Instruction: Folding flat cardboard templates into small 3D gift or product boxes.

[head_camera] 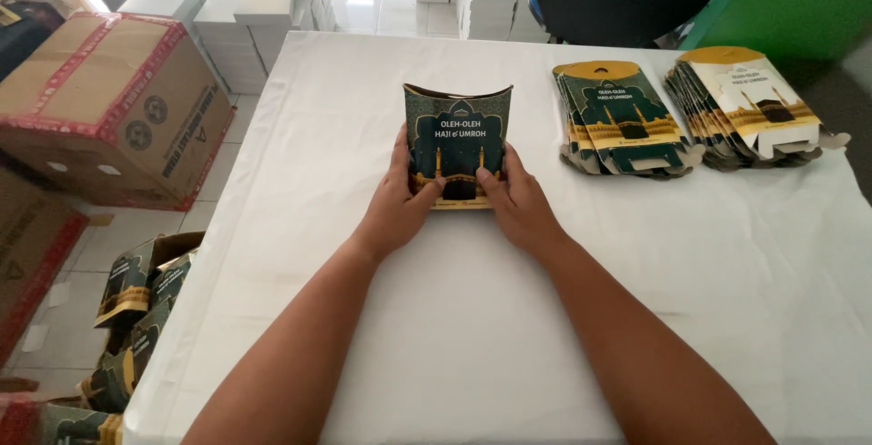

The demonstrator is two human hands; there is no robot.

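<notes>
Wide open white table [436, 336] near the body and out to the left edge — nothing in the way there. To the right, two fanned stacks block the far side: the dark green stack [622, 118] and the cream stack [749, 104] — a narrow gap between them.

Premises: packing or storage room. White-covered work table [363, 336]; taped cardboard cartons [109, 109] at nine o'clock; stacked white boxes [245, 9] on tiled floor at twelve; flat printed packaging blanks [622, 118] (two piles) at two.

Dark green, gold-trimmed carton [457, 141]; white tablecloth [345, 118]
</notes>
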